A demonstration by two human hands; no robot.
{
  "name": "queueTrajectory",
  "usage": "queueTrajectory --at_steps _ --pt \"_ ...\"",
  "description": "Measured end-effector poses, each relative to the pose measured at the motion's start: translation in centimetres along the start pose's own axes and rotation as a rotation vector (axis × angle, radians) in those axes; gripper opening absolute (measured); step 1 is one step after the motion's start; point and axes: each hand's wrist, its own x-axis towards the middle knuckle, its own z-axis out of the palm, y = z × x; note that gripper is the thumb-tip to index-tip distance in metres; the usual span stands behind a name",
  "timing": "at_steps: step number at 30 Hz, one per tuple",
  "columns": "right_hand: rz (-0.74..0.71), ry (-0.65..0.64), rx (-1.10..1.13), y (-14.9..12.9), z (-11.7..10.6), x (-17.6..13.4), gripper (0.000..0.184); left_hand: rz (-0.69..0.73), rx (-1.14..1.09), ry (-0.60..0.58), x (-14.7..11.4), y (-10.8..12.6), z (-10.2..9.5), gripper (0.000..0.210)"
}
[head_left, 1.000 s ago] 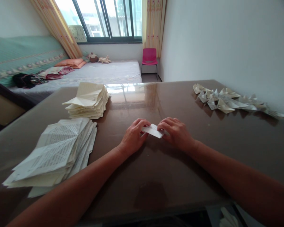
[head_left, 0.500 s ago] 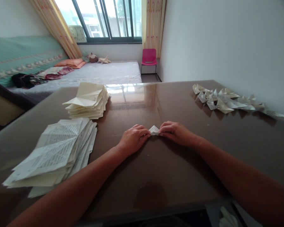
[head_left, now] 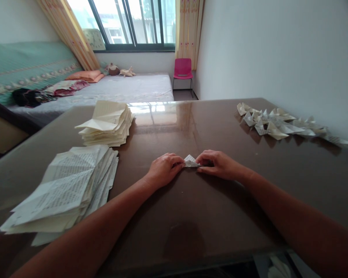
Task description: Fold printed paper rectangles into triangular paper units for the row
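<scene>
A small folded paper (head_left: 191,161) with printed text, peaked at the top, stands on the brown table between my hands. My left hand (head_left: 166,168) pinches its left corner between thumb and fingers. At the opposite corner is my right hand (head_left: 216,164), with the index finger and thumb around the paper's edge and a slight gap showing behind them. The fingertips partly cover both corners.
Left of my forearm lies a stack of creased printed sheets (head_left: 60,189), with a cream paper stack (head_left: 107,123) behind it. Several folded paper pieces (head_left: 274,123) sit at the right, near the wall. Beyond the glossy table (head_left: 174,216) are a bed (head_left: 145,87) and a pink chair (head_left: 183,69).
My right thumb and index finger have spread a little and shifted slightly right, so more of the folded paper's right side shows. My left hand keeps its pinch.
</scene>
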Motion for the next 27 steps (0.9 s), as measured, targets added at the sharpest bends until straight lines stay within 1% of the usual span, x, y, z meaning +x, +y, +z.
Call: queueTrajectory --at_steps 2,4,6,9,15,20,23,27 --pt "0.018 0.06 -0.048 -0.2 0.5 0.2 0.021 -0.038 0.034 0.011 0.2 0.3 0.1 0.027" --pt "0.073 0.11 -0.09 -0.3 1.1 0.4 0.023 -0.086 0.065 0.029 0.4 0.6 0.2 0.026" --pt "0.138 0.138 -0.137 -0.4 1.5 0.5 0.02 -0.125 0.075 0.053 0.5 0.9 0.3 0.024" --pt "0.194 0.153 -0.191 -0.5 1.7 0.5 0.016 -0.13 0.076 0.087 0.5 1.0 0.5 0.021" --pt "0.198 0.134 -0.262 -0.9 1.7 0.5 0.015 -0.11 0.127 0.108 0.7 0.7 0.8 0.02" --pt "0.156 0.139 -0.298 -1.2 1.7 0.4 0.013 -0.1 0.187 0.108 0.7 0.7 1.0 0.023" --pt "0.117 0.15 -0.303 -1.1 1.7 0.3 0.013 -0.043 0.241 0.131 0.6 0.8 1.1 0.024" --pt "0.082 0.144 -0.33 -1.0 1.7 0.3 0.018 0.186 0.291 0.122 0.5 0.6 1.1 0.026"
